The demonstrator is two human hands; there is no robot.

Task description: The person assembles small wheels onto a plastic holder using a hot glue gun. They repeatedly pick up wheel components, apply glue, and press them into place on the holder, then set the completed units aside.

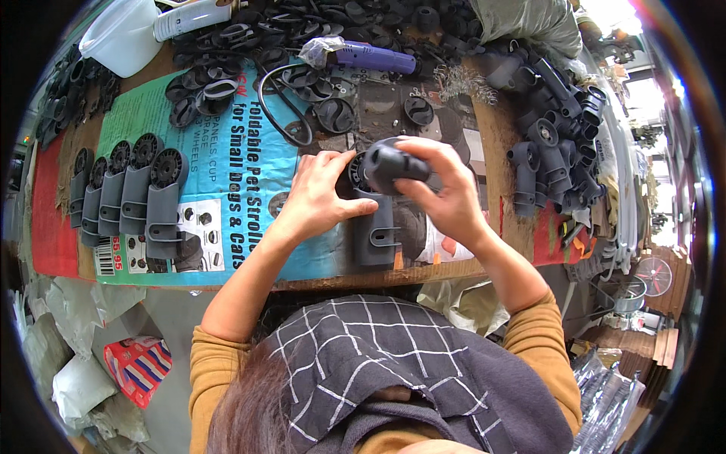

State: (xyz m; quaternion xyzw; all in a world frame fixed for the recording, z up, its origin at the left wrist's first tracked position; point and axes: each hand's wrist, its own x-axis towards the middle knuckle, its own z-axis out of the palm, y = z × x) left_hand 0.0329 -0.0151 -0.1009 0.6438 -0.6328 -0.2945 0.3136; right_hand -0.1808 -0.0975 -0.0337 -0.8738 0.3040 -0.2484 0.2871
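On the cardboard-covered table lies a grey plastic leg piece [375, 238] with a round ribbed end. My left hand [321, 193] grips its upper part, the thumb across it and the fingers beside the round end. My right hand [450, 185] is closed on a dark plastic cylindrical part [389, 166], held tilted over that round end. Whether the two pieces touch I cannot tell. Several matching grey leg pieces [161, 227] stand in a row at the left, round ends away from me. A round black knob [418, 111] sits beyond my right hand.
A purple corded power tool [370, 57] lies at the back, its black cable [261, 94] looped toward me. Black knobs [219, 91] are heaped behind, near a white tub [121, 38]. Dark tube fittings [556, 155] pile up at the right, with thin springs [463, 83] nearby.
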